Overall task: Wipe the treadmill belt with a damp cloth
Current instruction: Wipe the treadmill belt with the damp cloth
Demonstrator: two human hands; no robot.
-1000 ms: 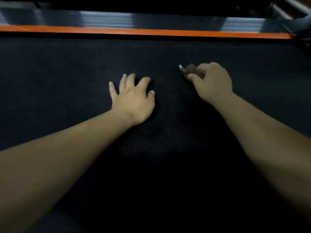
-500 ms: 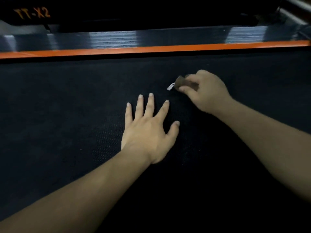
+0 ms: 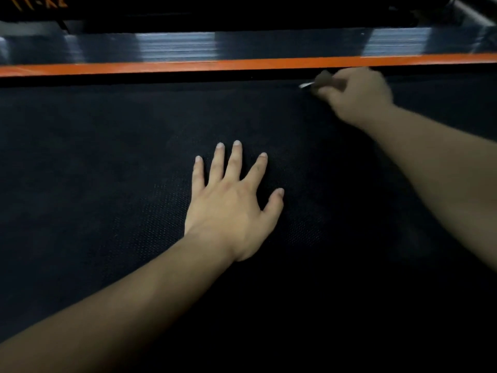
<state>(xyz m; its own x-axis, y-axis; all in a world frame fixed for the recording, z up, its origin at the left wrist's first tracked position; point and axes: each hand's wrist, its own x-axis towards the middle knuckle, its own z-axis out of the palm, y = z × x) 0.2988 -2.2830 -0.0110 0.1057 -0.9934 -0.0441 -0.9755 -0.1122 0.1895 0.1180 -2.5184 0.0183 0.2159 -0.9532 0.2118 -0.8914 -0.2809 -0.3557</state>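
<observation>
Right hand grip: your right hand [image 3: 357, 95] is curled round a small brown cloth [image 3: 324, 80], knuckles up. The hand is blurred, so single fingers are not readable.
Cloth: wadded small and mostly hidden in your fist. A brown end sticks out on the hand's 9 o'clock side, with a thin white tag [image 3: 306, 85] trailing from it.
Cloth position: at the far edge of the belt [image 3: 94, 170], just beside the orange strip [image 3: 188, 65]. It sits at about 1 o'clock from your left hand [image 3: 231, 208] and well apart from it. The blur hides whether it touches the belt.
Left hand: flat on the belt, palm down, holding nothing. Fingers are straight and spread toward 12 o'clock, thumb out toward 2 o'clock.
Forearms: both bare. Yours on the left enters from 7 o'clock, the other from 3 o'clock.
Belt: black and fills most of the view. A fine dotted texture shows only around your left hand, and the rest is too dark to read.
Orange strip: runs from 9 to 3 o'clock along the belt's far edge.
Side rail [image 3: 174, 45]: dark, ribbed and glossy with pale light patches, just beyond the strip at 12 o'clock.
Lettering [image 3: 35, 2]: orange characters in the 11 o'clock corner, cut off and unreadable.
</observation>
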